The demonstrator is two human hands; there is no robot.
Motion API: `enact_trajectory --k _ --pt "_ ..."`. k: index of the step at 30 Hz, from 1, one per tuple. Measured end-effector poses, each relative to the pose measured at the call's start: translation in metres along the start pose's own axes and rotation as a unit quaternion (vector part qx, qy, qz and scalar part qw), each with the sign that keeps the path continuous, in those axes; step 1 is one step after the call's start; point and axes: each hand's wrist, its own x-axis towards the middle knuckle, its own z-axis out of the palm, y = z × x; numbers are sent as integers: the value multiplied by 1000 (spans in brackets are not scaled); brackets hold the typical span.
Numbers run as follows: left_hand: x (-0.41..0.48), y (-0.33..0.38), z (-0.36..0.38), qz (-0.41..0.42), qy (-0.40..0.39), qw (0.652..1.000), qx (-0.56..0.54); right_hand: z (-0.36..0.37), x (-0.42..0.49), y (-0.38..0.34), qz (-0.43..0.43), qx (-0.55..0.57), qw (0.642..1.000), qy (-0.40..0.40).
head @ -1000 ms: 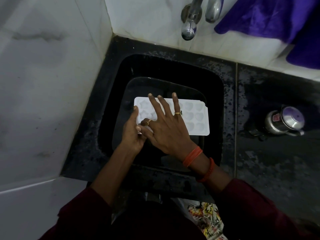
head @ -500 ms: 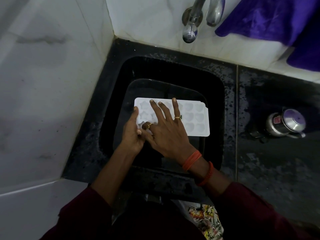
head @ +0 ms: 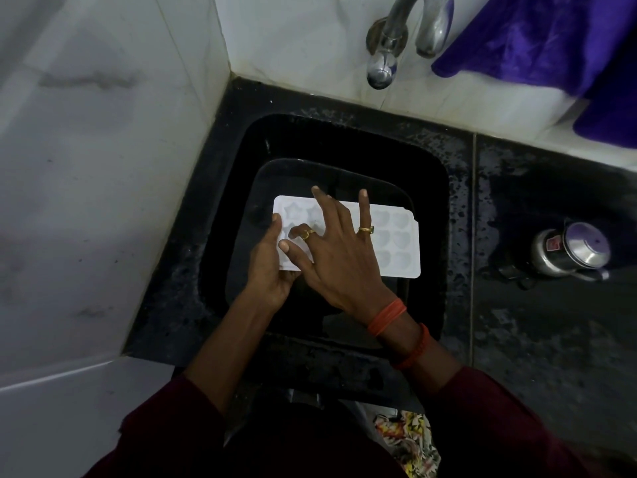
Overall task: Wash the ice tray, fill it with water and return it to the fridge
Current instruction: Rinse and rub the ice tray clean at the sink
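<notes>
A white ice tray (head: pixel 396 239) with star and heart moulds lies level over the black sink (head: pixel 427 188). My left hand (head: pixel 267 267) grips its left end, thumb on top along the edge. My right hand (head: pixel 339 257) lies spread on the tray's middle, its index finger curled into a mould near the left end. The hand hides the middle moulds. The chrome tap (head: pixel 381 63) stands on the wall above the sink, with no water visibly running.
A dark basin or tub (head: pixel 275 174) sits inside the sink under the tray. A small steel lidded pot (head: pixel 568 251) stands on the wet black counter (head: pixel 551 339) to the right. Purple cloth (head: pixel 537 39) hangs at the top right. White tiled walls close the left side.
My right hand's fingers have shifted on the tray: the index finger has curled further into a left-end mould. The tray and my left hand stay where they were.
</notes>
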Motion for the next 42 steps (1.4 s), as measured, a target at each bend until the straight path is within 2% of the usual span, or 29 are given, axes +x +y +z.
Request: enact_trajectory --k 6,13,28,32,42 --pt "-2 -1 -1 3 2 1000 4 4 2 -2 1 27 1000 -11" --pt "-5 -3 1 -1 -3 1000 13 9 5 1 -18 -14 999 -25" --pt "-5 -5 -3 2 11 1000 25 6 0 -5 -21 -11 1000 7" --pt "-6 -1 -2 1 20 1000 20 7 1 -5 -12 -24 1000 -12" --pt "-6 3 1 -8 18 1000 -10 4 7 7 -43 -57 997 13"
